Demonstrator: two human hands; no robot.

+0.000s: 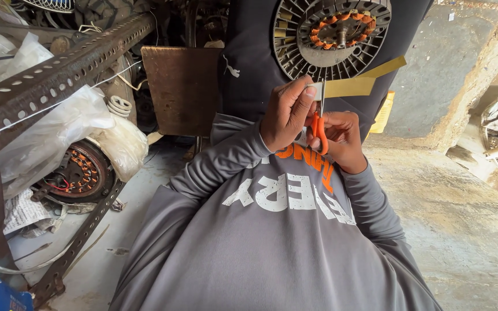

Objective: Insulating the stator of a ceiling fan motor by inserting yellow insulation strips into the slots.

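A: What's in the hands?

B: L hand [286,112] pinches 1 yellow strip [350,86] by its end. R hand [341,138], grip closed round 1 pair of orange-handled scissors [319,129], blades at the strip.

A: Where?

B: Chest height, just below 1 round motor stator [332,35] on the lap.

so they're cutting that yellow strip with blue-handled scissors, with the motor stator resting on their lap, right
Not quite: the scissors have orange handles, not blue, as the head view shows. The rest holds: the right hand works them on the yellow strip, pinched by the left hand, with the motor stator on the lap.
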